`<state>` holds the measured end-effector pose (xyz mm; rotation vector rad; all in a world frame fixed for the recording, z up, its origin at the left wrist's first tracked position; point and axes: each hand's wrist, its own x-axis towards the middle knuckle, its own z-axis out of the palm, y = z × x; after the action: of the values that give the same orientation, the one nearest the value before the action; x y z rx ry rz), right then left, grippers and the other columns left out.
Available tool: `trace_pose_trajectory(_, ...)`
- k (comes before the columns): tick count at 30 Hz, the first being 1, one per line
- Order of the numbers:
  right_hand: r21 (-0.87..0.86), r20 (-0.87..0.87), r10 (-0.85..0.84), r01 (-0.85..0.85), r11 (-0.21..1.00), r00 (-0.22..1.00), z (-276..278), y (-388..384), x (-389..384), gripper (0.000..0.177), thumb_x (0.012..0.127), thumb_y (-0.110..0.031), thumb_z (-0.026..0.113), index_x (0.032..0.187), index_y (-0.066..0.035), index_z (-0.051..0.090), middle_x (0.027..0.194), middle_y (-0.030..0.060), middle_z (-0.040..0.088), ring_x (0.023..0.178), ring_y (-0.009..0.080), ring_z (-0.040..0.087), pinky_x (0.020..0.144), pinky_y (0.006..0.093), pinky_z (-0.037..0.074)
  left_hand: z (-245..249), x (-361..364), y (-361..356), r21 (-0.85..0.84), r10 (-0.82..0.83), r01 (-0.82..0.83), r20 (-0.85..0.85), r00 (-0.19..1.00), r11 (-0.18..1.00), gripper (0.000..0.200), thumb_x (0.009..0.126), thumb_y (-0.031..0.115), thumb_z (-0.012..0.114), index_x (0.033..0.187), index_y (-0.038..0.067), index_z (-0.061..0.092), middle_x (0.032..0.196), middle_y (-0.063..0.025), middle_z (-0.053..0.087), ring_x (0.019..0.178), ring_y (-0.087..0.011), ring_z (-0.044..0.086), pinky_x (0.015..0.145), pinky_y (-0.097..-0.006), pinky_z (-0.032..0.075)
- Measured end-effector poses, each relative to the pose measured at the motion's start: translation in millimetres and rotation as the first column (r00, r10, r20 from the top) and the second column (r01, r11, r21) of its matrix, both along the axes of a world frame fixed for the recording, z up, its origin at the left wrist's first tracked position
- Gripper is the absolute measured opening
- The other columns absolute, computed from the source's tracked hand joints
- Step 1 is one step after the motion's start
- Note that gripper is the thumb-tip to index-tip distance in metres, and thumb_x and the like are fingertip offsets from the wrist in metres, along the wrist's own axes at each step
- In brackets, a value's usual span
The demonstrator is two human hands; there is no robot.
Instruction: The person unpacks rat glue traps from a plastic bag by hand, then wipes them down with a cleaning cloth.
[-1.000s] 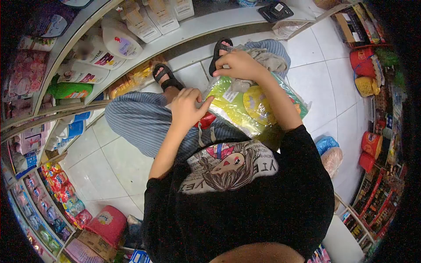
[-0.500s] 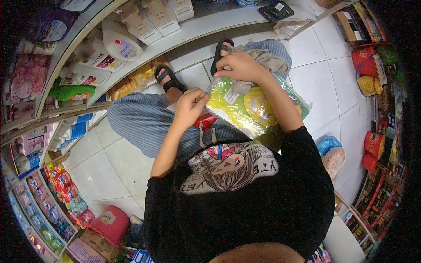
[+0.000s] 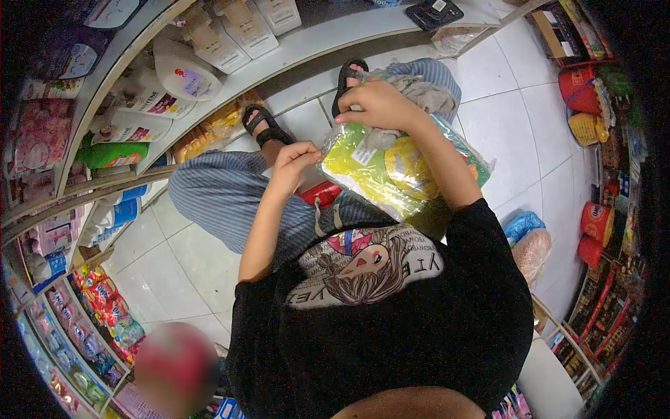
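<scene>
Across my lap lies a flat yellow and green pack [image 3: 349,167] in shiny clear plastic, with a white label on it. My left hand [image 3: 296,166] is closed, its thumb and finger pinching the plastic at the pack's left corner. Over the pack's far edge, my right hand [image 3: 380,108] is curled round a crumpled grey cloth [image 3: 429,96]. Part of the cloth shows below that hand, touching the pack. A small red item [image 3: 321,193] sits on my lap beside the pack, partly covered.
Shelves [image 3: 307,59] with bottles and boxes curve along the front and left. A black tray-like item [image 3: 434,14] sits on the front shelf. Blue and pink bags [image 3: 532,251] stand on the tiled floor at the right, near more shelved goods. A blurred red shape [image 3: 176,370] is lower left.
My left hand has shifted slightly left with the plastic corner, and more of the red item shows. The right hand stays on the cloth with little movement.
</scene>
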<state>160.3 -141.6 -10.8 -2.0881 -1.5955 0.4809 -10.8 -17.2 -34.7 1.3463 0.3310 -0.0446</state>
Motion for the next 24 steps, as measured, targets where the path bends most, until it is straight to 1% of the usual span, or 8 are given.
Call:
trace_pose_trajectory(5,0.025,0.054,0.005,-0.006,1.000,0.999,1.2,-0.3,0.5,0.028,0.066,-0.038,0.052,0.063,-0.010,0.056,0.057,0.0096,0.053,0.062,0.0282,0.053,0.069,0.0401,0.036,-9.6,0.1,5.0,-0.033,0.013,-0.013,-0.021,1.000,0.999,0.011,0.069,0.009,0.051,0.060,0.003,0.049,0.056,0.0044,0.042,0.053,-0.0033,0.035,0.049,-0.0171,0.025)
trace_pose_trajectory(7,0.020,0.040,0.003,-0.004,1.000,0.999,2.1,-0.3,0.3,0.028,0.066,-0.038,0.052,0.063,-0.010,0.056,0.057,0.0097,0.053,0.061,0.0282,0.053,0.068,0.0398,0.037,-13.1,0.1,6.3,-0.174,0.051,-0.065,-0.084,0.995,0.983,0.010,0.068,0.008,0.050,0.061,0.002,0.049,0.054,0.0038,0.040,0.050,-0.0047,0.033,0.048,-0.0175,0.024)
trace_pose_trajectory(8,0.015,0.026,0.003,-0.003,1.000,1.000,2.4,-0.5,0.4,0.028,0.067,-0.038,0.052,0.063,-0.010,0.056,0.057,0.0098,0.053,0.061,0.0282,0.053,0.067,0.0395,0.037,-14.0,0.4,6.1,-0.175,0.050,-0.064,-0.083,0.995,0.982,0.010,0.068,0.008,0.050,0.061,0.002,0.049,0.054,0.0038,0.040,0.050,-0.0047,0.033,0.048,-0.0175,0.024)
trace_pose_trajectory(10,0.028,0.036,0.011,-0.012,1.000,0.999,0.3,-0.5,1.1,0.028,0.066,-0.038,0.052,0.063,-0.010,0.056,0.057,0.0099,0.053,0.061,0.0282,0.053,0.066,0.0390,0.037,-12.4,1.1,5.0,-0.347,0.097,-0.137,-0.131,0.987,0.928,0.009,0.068,0.006,0.049,0.062,0.001,0.048,0.054,0.0027,0.037,0.049,-0.0059,0.031,0.047,-0.0183,0.024)
trace_pose_trajectory(13,0.027,0.035,0.022,-0.023,0.999,0.999,1.1,0.1,1.6,0.028,0.066,-0.037,0.053,0.064,-0.009,0.056,0.057,0.0102,0.053,0.061,0.0283,0.053,0.062,0.0379,0.038,-20.3,-0.6,9.2,-0.465,0.102,-0.149,-0.125,0.987,0.873,0.007,0.069,0.005,0.047,0.064,0.000,0.047,0.056,0.0014,0.038,0.050,-0.0066,0.033,0.046,-0.0194,0.025)
trace_pose_trajectory(17,0.020,0.008,0.022,-0.022,1.000,1.000,-0.2,0.2,1.8,0.029,0.066,-0.037,0.053,0.063,-0.009,0.055,0.056,0.0105,0.053,0.060,0.0284,0.053,0.057,0.0363,0.039,-23.9,-2.6,16.3,-0.509,0.112,-0.176,-0.154,0.982,0.843,0.006,0.069,0.006,0.047,0.065,0.001,0.046,0.055,0.0020,0.035,0.049,-0.0069,0.031,0.046,-0.0203,0.025)
trace_pose_trajectory(19,0.041,0.020,0.027,-0.028,0.999,0.999,0.0,-0.5,1.7,0.029,0.066,-0.037,0.053,0.062,-0.009,0.055,0.056,0.0104,0.053,0.059,0.0283,0.052,0.056,0.0363,0.038,-33.3,-3.8,27.1,-0.691,0.145,-0.159,-0.078,0.986,0.705,0.006,0.070,0.007,0.046,0.066,0.003,0.043,0.054,0.0028,0.031,0.048,-0.0073,0.029,0.046,-0.0204,0.025)
trace_pose_trajectory(24,0.075,0.016,0.049,-0.050,0.996,0.999,-2.0,0.6,1.6,0.029,0.067,-0.037,0.052,0.061,-0.009,0.054,0.055,0.0100,0.052,0.059,0.0281,0.052,0.056,0.0360,0.038,-36.5,-7.4,33.8,-0.598,0.148,-0.203,-0.139,0.979,0.776,0.010,0.071,0.009,0.044,0.064,0.007,0.038,0.053,0.0030,0.027,0.048,-0.0081,0.028,0.047,-0.0212,0.025)
